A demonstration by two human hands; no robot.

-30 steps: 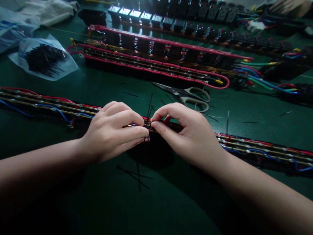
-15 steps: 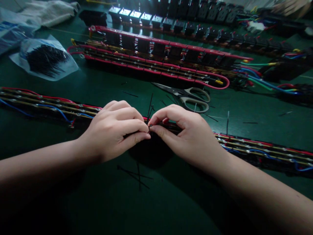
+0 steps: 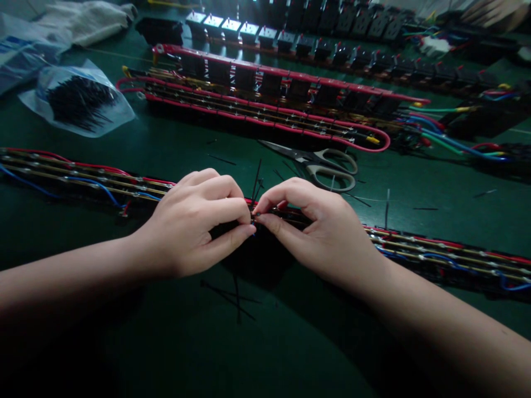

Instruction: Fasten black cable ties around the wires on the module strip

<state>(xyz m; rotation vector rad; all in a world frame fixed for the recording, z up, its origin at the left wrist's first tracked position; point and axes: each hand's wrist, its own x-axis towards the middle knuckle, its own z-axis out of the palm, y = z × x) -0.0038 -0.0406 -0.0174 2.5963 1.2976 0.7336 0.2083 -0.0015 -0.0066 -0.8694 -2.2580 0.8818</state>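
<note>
A long socket strip [image 3: 435, 254] with red, blue and brass wiring lies across the green table in front of me. My left hand [image 3: 194, 221] and my right hand [image 3: 319, 226] meet over its middle, fingertips almost touching. Both hands are closed in a pinch on a thin black cable tie [image 3: 256, 182] whose tail sticks up between them. The strip's middle is hidden under my hands.
Scissors [image 3: 327, 166] lie just beyond my right hand. More wired socket strips [image 3: 265, 105] fill the back of the table. A clear bag of black cable ties [image 3: 77, 99] lies at the back left. Loose ties [image 3: 228, 296] lie near my wrists.
My fingertips have drawn slightly closer together around the tie. Otherwise the hands and strip stay in place.
</note>
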